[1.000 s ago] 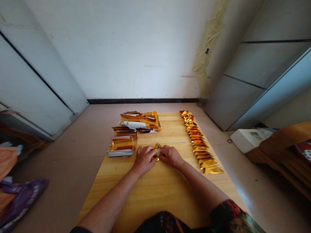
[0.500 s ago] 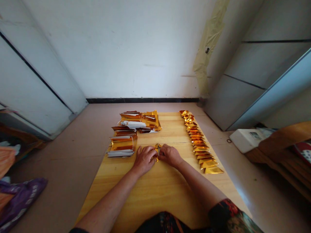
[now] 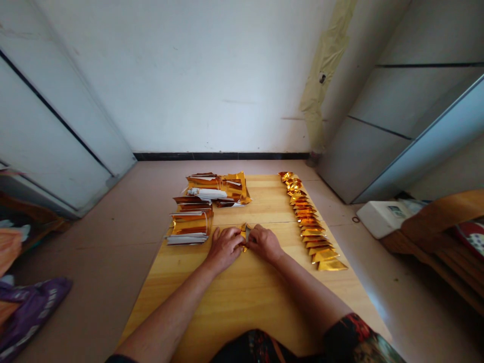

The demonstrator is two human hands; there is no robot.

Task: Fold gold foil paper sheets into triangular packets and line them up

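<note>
A small piece of gold foil paper [image 3: 244, 247], partly folded with a grey inner side showing, lies at the middle of the wooden table. My left hand [image 3: 226, 246] grips its left side, fingers bent and pressed together. From the right, my right hand [image 3: 264, 243] pinches the same paper, its fingertips close to the left ones. The fingers hide much of the paper. Left of my hands are stacks of gold foil sheets [image 3: 189, 223] with white edges. Along the table's right side runs a row of folded gold foil pieces [image 3: 308, 222], overlapping one another.
The wooden table [image 3: 234, 312] reaches toward a white wall [image 3: 212, 91]. More foil sheets [image 3: 234, 187] lie at its far left. A purple bag [image 3: 36, 307] sits on the floor at left. On the right are a white box [image 3: 381, 218] and wooden furniture [image 3: 442, 217].
Both hands stay in nearly the same place on the foil paper, with only slight finger movement. The stacks and the row look unchanged.
</note>
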